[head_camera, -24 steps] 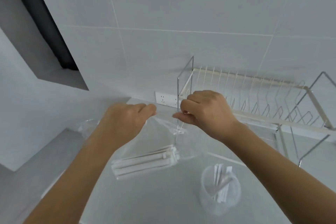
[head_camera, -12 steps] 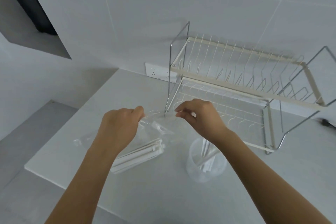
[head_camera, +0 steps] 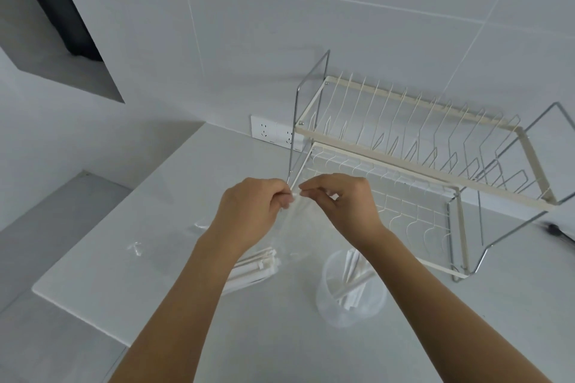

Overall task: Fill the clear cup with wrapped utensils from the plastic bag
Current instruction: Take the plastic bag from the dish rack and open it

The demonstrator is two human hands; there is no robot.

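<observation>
Pale tiled walls back a smooth grey bench (head_camera: 130,261) with a wire dish rack (head_camera: 404,146) at right. Your left hand (head_camera: 252,214) and right hand (head_camera: 339,205) meet at frame centre, fingers pinching the top edge of the thin clear plastic bag (head_camera: 295,227). Its white wrapped utensils (head_camera: 258,267) lie slanting up to the right. At lower right, the clear cup (head_camera: 348,298) stands upright, holding several.
</observation>
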